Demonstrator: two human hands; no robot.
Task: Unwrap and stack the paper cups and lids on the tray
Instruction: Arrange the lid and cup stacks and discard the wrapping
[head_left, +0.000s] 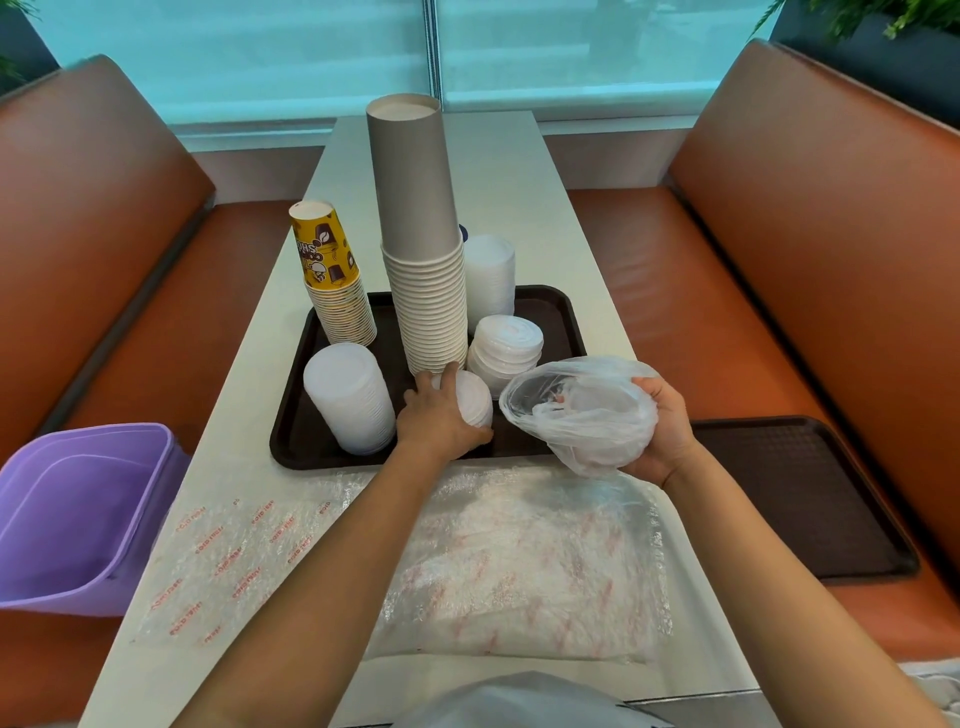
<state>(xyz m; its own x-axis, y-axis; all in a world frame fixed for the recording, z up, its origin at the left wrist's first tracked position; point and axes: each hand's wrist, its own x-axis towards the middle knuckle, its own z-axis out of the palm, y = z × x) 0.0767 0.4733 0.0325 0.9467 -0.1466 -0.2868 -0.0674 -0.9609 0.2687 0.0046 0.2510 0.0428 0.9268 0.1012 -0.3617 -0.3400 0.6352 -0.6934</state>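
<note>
A: Lids (470, 397), a short white stack of them, sit on the near middle of the dark brown tray (556, 306), and the left hand (439, 418) is wrapped over them, fingers curled down around the stack's sides.

B: And the right hand (660, 434)?

A: It holds a crumpled clear plastic bag (582, 410) just right of the tray's near corner, fingers and thumb clamped around the bunched film. I cannot tell whether anything is left inside the bag.

B: What else is on the tray?

A: A tall stack of grey paper cups (421, 234) stands upside down in the middle, just beyond the left hand. Left of it, at the tray's far left edge, leans a shorter stack of yellow printed cups (332, 275), also upside down. A thick stack of white lids (353, 400) stands at the near left. Two more lid stacks are on the right: a low one (506, 348) touching the bag, and a taller one (488, 280) behind it at the far edge.

B: And off the tray?

A: Flattened clear wrappers with red print (519, 561) lie on the white table (561, 208) near the person. A purple bin (78, 514) sits on the left bench seat, and a second brown tray (805, 499) rests on the orange seat (649, 260) to the right.
</note>
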